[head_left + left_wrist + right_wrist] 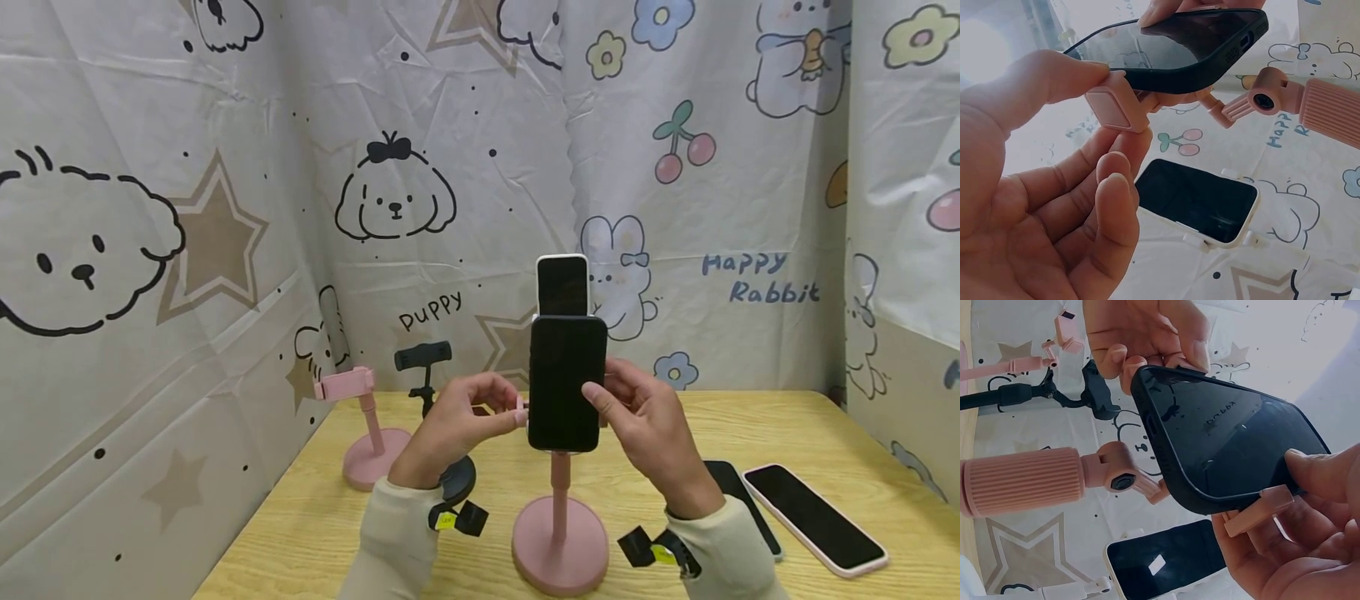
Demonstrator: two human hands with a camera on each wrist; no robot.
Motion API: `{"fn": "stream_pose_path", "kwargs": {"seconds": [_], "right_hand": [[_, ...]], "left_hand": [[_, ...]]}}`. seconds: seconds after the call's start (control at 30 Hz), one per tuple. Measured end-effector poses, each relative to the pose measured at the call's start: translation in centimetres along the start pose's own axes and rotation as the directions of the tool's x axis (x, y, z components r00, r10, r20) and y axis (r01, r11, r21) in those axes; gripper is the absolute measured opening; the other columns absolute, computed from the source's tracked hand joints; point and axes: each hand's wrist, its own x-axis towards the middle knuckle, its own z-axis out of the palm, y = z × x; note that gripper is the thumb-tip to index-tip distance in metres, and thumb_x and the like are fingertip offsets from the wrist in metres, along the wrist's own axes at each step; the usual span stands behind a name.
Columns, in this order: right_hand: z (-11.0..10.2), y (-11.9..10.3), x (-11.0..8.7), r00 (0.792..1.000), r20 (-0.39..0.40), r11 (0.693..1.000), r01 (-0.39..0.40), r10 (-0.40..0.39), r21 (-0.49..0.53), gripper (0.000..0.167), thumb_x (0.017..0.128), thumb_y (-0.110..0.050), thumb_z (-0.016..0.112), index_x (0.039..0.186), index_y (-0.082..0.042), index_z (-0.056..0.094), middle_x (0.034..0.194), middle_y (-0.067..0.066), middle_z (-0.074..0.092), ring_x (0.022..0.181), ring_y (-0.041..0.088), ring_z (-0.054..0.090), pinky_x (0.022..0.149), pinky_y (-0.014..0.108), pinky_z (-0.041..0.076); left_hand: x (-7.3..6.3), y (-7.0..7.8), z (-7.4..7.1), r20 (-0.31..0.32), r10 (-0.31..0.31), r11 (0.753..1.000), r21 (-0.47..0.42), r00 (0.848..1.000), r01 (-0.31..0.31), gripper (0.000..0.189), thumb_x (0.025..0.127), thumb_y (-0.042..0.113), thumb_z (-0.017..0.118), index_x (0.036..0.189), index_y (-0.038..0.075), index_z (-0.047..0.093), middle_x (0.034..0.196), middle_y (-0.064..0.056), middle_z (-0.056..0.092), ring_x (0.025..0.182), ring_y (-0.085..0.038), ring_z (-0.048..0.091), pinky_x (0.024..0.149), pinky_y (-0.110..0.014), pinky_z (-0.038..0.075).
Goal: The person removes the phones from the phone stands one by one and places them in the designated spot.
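Note:
A black-cased phone (567,383) stands upright at a pink phone stand, its dark screen toward me. The stand's round base (561,554) rests on the table. My left hand (467,421) pinches the pink clamp end (1113,107) at the phone's left edge between thumb and fingers. On the other side, my right hand (648,429) grips the phone, its thumb (1316,475) on the screen and its fingers behind. The other clamp end (1263,512) lies along the phone's edge by that hand. Behind, a white-framed phone (562,283) sits in a white holder, its lower part hidden in the head view.
Another pink phone stand (375,458) and a black phone stand (423,357) are at the back left, the black one partly behind my left arm. A dark phone (738,492) and a pink-cased phone (816,518) lie at the right. Printed curtains (450,100) enclose the wooden table (285,533).

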Motion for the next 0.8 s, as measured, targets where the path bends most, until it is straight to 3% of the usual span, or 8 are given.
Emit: {"fn": "stream_pose_path", "kwargs": {"seconds": [0.27, 0.57, 0.8], "right_hand": [[-0.5, 0.0, 0.0, 0.998, 0.043, 0.997, -0.044, 0.042, 0.066, 0.031, 0.097, -0.018, 0.059, 0.126, -0.01, 0.06, 0.107, 0.006, 0.07, 0.077, 0.023, 0.06, 0.064, 0.029, 0.052], [-1.3, 0.0, 0.1, 0.988, 0.11, 0.986, -0.12, 0.107, 0.117, 0.033, 0.098, -0.024, 0.058, 0.127, -0.01, 0.058, 0.108, 0.009, 0.068, 0.088, 0.025, 0.062, 0.073, 0.032, 0.054], [-1.4, -0.1, 0.2, 0.984, 0.128, 0.979, -0.142, 0.124, 0.145, 0.03, 0.097, -0.023, 0.059, 0.124, -0.009, 0.06, 0.104, 0.01, 0.069, 0.088, 0.027, 0.061, 0.076, 0.034, 0.054]], "left_hand": [[-0.1, 0.1, 0.0, 0.001, 0.001, 1.0, -0.014, 1.0, -0.001, 0.023, 0.082, 0.032, 0.077, 0.096, 0.017, 0.066, 0.09, -0.004, 0.065, 0.086, -0.023, 0.058, 0.075, -0.038, 0.049], [0.0, 0.2, 0.2, -0.001, -0.009, 1.0, -0.01, 1.0, 0.009, 0.023, 0.082, 0.033, 0.077, 0.096, 0.018, 0.067, 0.092, -0.003, 0.065, 0.088, -0.022, 0.058, 0.077, -0.038, 0.049], [0.0, 0.3, 0.6, -0.019, -0.01, 0.999, 0.033, 1.0, 0.01, 0.03, 0.083, 0.032, 0.077, 0.101, 0.01, 0.067, 0.093, -0.002, 0.064, 0.089, -0.022, 0.057, 0.079, -0.037, 0.049]]}}
